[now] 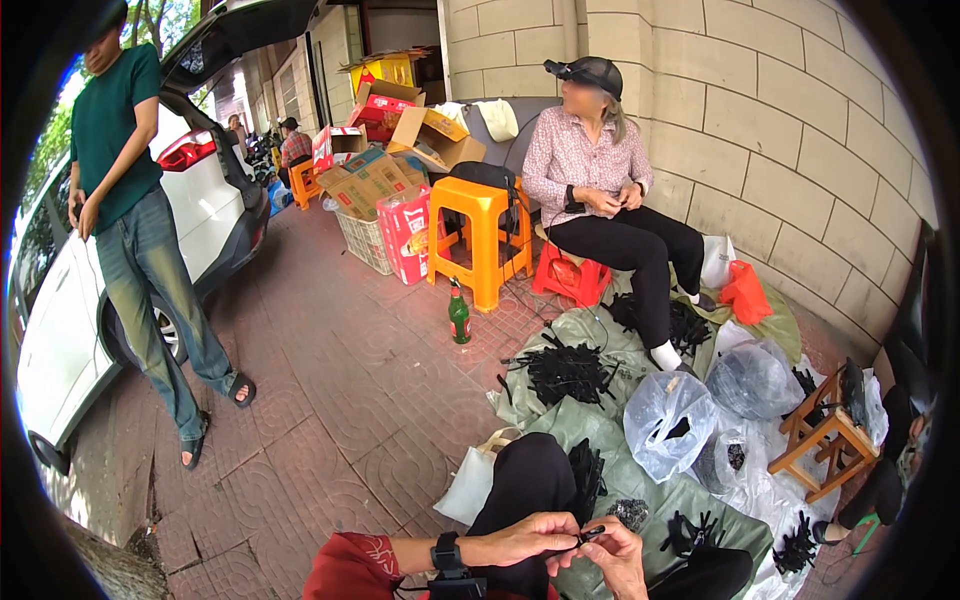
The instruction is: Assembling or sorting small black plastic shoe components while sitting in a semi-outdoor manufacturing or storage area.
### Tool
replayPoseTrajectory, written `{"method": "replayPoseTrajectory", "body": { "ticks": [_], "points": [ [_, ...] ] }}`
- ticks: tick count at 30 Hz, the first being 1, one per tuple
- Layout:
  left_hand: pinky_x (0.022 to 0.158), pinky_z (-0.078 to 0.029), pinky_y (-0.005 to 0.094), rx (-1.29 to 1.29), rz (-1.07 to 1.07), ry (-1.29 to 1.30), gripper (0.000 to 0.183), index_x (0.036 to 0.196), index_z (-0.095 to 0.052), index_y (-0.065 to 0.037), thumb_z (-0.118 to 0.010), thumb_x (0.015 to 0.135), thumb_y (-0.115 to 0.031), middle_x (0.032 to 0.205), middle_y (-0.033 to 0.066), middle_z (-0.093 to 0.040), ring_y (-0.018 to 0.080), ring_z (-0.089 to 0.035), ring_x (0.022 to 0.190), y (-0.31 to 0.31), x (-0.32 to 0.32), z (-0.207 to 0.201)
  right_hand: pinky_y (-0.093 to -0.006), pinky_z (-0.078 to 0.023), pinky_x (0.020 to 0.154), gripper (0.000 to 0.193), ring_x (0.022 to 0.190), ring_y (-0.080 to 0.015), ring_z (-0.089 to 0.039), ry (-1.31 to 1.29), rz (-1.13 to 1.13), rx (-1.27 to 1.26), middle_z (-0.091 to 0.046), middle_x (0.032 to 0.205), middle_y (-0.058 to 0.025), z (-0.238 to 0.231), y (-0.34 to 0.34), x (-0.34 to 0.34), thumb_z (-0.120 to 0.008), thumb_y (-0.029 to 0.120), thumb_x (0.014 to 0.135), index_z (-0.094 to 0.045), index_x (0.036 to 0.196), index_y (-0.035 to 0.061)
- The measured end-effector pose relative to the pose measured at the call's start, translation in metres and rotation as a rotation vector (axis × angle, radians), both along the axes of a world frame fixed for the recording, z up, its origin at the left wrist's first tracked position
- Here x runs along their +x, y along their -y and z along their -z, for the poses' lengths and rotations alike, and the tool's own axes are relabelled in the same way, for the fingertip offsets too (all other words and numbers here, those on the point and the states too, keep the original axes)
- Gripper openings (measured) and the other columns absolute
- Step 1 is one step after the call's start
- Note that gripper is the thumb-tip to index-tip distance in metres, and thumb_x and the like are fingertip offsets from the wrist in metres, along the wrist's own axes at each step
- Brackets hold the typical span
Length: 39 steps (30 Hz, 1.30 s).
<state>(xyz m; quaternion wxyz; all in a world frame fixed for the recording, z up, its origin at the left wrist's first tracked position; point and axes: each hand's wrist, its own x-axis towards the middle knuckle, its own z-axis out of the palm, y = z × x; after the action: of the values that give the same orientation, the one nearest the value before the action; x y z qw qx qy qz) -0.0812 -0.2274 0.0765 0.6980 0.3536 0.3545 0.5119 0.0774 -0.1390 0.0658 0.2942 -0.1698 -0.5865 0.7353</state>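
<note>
My left hand (528, 538), with a dark watch on its wrist, is closed around one end of a small black strip-like part (590, 535). Fingers of my right hand (617, 556) pinch the other end, so both hands meet on it above my lap. What exactly the part is, I cannot make out. Beside my knee lies a bundle of black strips (587, 475). A small clear bag of dark bits (629, 513) rests on the green sheet close to my right hand. More black strips (692, 535) lie to the right of it.
A large pile of black strips (565, 372) and clear plastic bags (668, 425) cover the sheet ahead. A green bottle (459, 313) stands before an orange stool (482, 235). Someone sits across (600, 170); another person stands left (130, 200) by a white car. A wooden stool (828, 432) is right.
</note>
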Motion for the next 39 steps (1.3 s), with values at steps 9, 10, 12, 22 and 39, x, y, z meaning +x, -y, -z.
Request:
{"method": "replayPoseTrajectory", "body": {
  "ticks": [9, 10, 12, 22, 39],
  "points": [
    [0.041, -0.031, 0.0175, -0.019, -0.056, 0.037, 0.013, 0.093, -0.045, -0.004, -0.045, 0.089, -0.016, 0.073, 0.0021, -0.050, 0.0054, -0.045, 0.053, -0.001, 0.014, 0.017, -0.0253, -0.042, 0.073, 0.009, 0.084, -0.0141, -0.052, 0.066, 0.048, -0.045, -0.054, 0.092, -0.0071, -0.004, 0.004, 0.008, -0.058, -0.007, 0.070, -0.056, 0.076, -0.0010],
    [0.041, -0.031, 0.0175, -0.020, -0.054, 0.034, 0.013, 0.093, -0.045, -0.004, -0.045, 0.089, -0.016, 0.073, 0.0021, -0.050, 0.0054, -0.045, 0.053, 0.000, 0.015, 0.016, -0.0256, -0.042, 0.072, 0.009, 0.084, -0.0148, -0.052, 0.057, 0.072, 0.009, -0.054, 0.091, -0.0075, 0.001, 0.004, 0.010, -0.058, -0.007, 0.069, -0.056, 0.075, -0.0010],
    [0.041, -0.031, 0.0171, -0.108, -0.042, 0.007, 0.014, 0.094, -0.045, -0.004, -0.045, 0.089, -0.017, 0.070, 0.0022, -0.050, 0.0059, -0.044, 0.049, 0.000, 0.019, 0.013, -0.0259, -0.042, 0.072, 0.009, 0.084, -0.0156, -0.052, 0.052, 0.099, 0.063, -0.054, 0.090, -0.0078, 0.004, 0.002, 0.010, -0.058, -0.007, 0.068, -0.055, 0.074, -0.0009],
    [0.043, -0.033, 0.0173, -0.104, -0.047, -0.036, 0.014, 0.091, -0.047, -0.004, -0.045, 0.089, -0.017, 0.068, 0.0022, -0.050, 0.0063, -0.044, 0.050, -0.002, 0.013, 0.021, -0.0244, -0.042, 0.069, 0.009, 0.082, -0.0148, -0.052, 0.062, 0.153, 0.057, -0.054, 0.090, -0.0067, 0.011, 0.004, 0.007, -0.060, -0.007, 0.068, -0.056, 0.072, -0.0008],
    [0.041, -0.036, 0.0221, -0.192, -0.055, -0.005, 0.008, 0.081, -0.044, -0.004, -0.044, 0.087, -0.010, 0.068, 0.0075, -0.049, 0.0142, -0.048, 0.053, -0.012, 0.012, 0.010, -0.0213, -0.042, 0.067, 0.010, 0.074, -0.0049, -0.049, -0.210, 0.013, -0.213, -0.053, 0.080, 0.0012, 0.040, 0.003, -0.002, -0.060, 0.004, 0.078, -0.055, 0.086, 0.0040]
  ]
}}
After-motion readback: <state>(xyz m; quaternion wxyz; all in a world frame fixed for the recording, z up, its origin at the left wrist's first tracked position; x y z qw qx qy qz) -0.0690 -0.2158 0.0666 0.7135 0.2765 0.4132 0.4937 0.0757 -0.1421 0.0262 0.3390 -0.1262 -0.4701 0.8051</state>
